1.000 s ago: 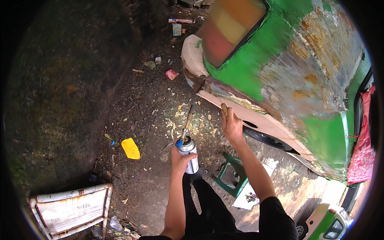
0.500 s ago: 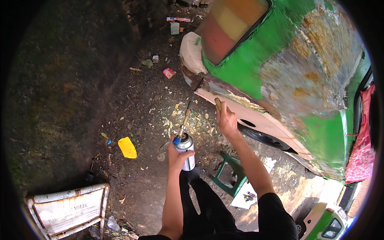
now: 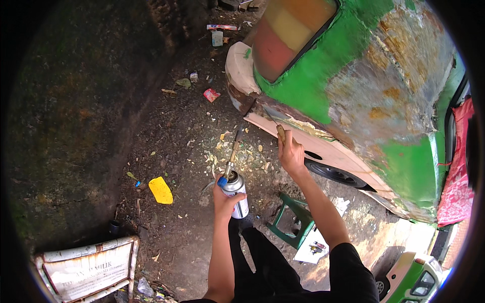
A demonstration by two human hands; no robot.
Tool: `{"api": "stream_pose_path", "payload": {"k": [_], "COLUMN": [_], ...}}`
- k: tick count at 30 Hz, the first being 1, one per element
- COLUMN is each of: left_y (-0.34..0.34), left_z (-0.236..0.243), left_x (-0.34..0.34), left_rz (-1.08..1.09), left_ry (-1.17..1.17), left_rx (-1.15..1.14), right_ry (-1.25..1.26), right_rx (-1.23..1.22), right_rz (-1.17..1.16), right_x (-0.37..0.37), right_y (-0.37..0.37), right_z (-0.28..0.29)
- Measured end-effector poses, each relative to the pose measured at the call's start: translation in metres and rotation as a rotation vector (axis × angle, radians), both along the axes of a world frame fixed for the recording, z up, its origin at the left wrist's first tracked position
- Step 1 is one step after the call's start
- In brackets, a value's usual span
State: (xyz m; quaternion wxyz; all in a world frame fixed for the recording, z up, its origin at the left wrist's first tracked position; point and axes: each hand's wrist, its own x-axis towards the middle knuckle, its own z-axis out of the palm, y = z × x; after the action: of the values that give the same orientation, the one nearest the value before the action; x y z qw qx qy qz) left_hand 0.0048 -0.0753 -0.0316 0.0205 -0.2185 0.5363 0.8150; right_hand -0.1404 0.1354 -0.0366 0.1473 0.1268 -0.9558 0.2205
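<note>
My left hand (image 3: pixel 226 201) is wrapped round a blowtorch, a silver and white gas canister (image 3: pixel 239 202) with a blue knob and a brass nozzle (image 3: pixel 234 151). The nozzle points away from me, its dark tip short of the car's lower edge; I cannot make out a flame. In my right hand (image 3: pixel 291 155) is a scraper by its wooden handle (image 3: pixel 281 133). Its thin blade reaches toward the peeling strip (image 3: pixel 295 122) above the pink sill (image 3: pixel 273 127); I cannot tell whether it touches. The green car body (image 3: pixel 313 65) shows large bare, rusty patches.
Paint flakes (image 3: pixel 247 151) litter the dirt below the car. A green plastic stool (image 3: pixel 293 222) stands near my legs, beside a white sheet (image 3: pixel 311 248) with small items on it. Left lie a yellow piece (image 3: pixel 161 190) and a rusty-framed sign (image 3: pixel 86 270). A wheel (image 3: pixel 333 172) sits under the sill.
My right hand has shifted slightly right and toward me, and the scraper's blade now shows beyond the handle. My left hand keeps the blowtorch in nearly the same place.
</note>
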Motion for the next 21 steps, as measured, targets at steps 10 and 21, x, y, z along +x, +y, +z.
{"api": "stream_pose_path", "payload": {"k": [10, 21], "left_y": [-0.007, 0.002], "left_z": [0.003, 0.009], "left_x": [-0.001, -0.010], "left_rz": [-0.042, -0.072], "left_ry": [0.019, -0.026], "left_rx": [-0.030, -0.056], "right_ry": [-0.009, 0.159], "right_rx": [0.015, -0.088], "right_rz": [0.012, 0.015], "right_x": [-0.006, -0.004], "right_y": [-0.008, -0.005], "right_z": [-0.013, -0.020]}}
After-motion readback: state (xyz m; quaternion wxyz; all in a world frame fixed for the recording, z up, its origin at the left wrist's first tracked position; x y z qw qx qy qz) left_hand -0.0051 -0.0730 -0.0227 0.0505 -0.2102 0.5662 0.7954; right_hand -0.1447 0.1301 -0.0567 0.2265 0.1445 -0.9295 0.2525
